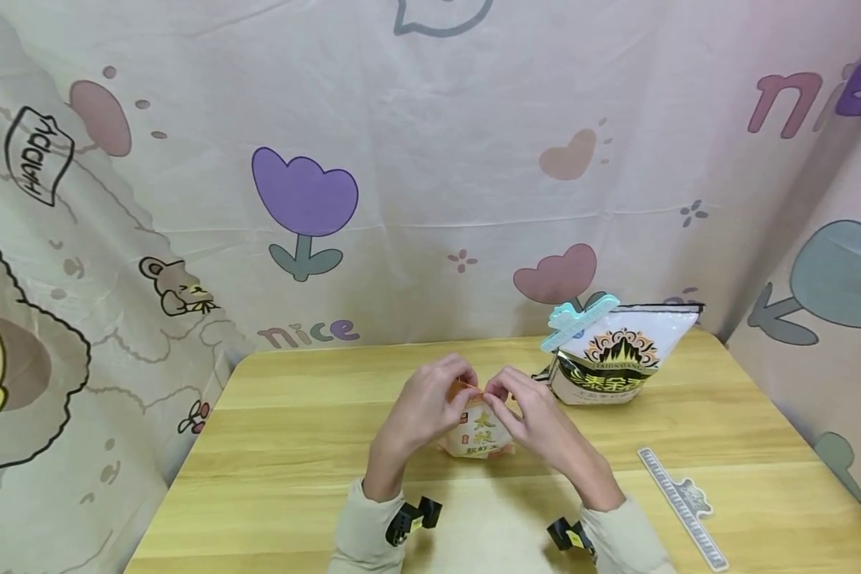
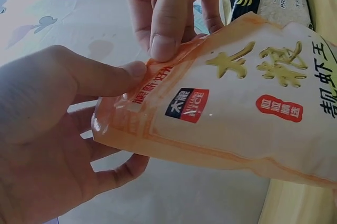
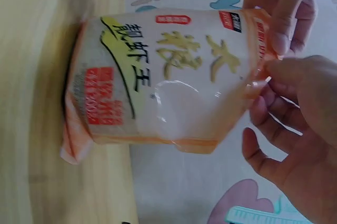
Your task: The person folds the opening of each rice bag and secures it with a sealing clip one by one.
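A white and orange bag of rice (image 1: 477, 434) stands on the table between both hands, its printed front toward me. My left hand (image 1: 426, 402) pinches the top edge on the left, thumb on the front face. At the same edge, my right hand (image 1: 538, 418) pinches the orange strip between thumb and fingers, close beside the left thumb. The left wrist view shows the top of the rice bag (image 2: 237, 113) folded and creased under both thumbs. In the right wrist view, the lower end of the bag (image 3: 105, 87) rests on the wooden table.
Behind and right stands another rice bag (image 1: 610, 359), its top corner held by a turquoise sealing clip (image 1: 581, 320). A pale grey sealing clip (image 1: 682, 506) lies on the wooden table (image 1: 280, 446) at the right. Printed cloth (image 1: 430, 159) hangs along the back and sides.
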Action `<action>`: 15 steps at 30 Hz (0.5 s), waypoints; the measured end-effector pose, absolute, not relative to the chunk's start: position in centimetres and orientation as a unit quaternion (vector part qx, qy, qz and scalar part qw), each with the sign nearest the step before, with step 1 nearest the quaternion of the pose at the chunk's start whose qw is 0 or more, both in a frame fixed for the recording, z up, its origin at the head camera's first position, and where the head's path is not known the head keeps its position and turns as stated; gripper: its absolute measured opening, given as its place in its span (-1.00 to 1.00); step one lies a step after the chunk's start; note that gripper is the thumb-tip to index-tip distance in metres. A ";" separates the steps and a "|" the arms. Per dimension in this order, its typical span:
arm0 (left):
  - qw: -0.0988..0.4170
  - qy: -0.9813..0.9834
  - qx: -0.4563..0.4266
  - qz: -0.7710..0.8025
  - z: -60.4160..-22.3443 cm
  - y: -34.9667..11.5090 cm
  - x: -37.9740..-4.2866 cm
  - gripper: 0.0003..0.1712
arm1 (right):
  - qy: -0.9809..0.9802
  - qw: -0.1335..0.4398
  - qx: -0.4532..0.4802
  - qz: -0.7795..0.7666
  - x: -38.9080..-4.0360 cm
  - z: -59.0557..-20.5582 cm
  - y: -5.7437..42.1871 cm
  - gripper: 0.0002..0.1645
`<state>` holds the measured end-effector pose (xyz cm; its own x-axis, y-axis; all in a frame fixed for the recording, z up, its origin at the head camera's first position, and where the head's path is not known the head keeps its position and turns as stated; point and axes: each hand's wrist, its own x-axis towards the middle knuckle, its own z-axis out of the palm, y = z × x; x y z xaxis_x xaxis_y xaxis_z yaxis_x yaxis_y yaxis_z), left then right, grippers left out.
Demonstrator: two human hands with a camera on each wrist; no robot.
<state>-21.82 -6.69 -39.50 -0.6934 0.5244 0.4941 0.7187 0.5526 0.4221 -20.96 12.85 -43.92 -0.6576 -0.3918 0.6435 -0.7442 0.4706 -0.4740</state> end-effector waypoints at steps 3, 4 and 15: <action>0.158 -0.870 -0.353 -0.305 -39.5 -6.6 -21.8 -0.90 | -0.824 0.223 0.347 0.387 -20.9 -43.7 13.2 -0.85; 0.158 -0.871 -0.350 -0.306 -39.5 -6.5 -21.8 -0.89 | -0.824 0.220 0.348 0.389 -21.0 -43.7 13.2 -0.83; 0.135 -0.871 -0.340 -0.329 -39.5 -6.7 -21.9 -0.90 | -0.862 0.159 0.308 0.370 -21.3 -44.6 14.6 -0.78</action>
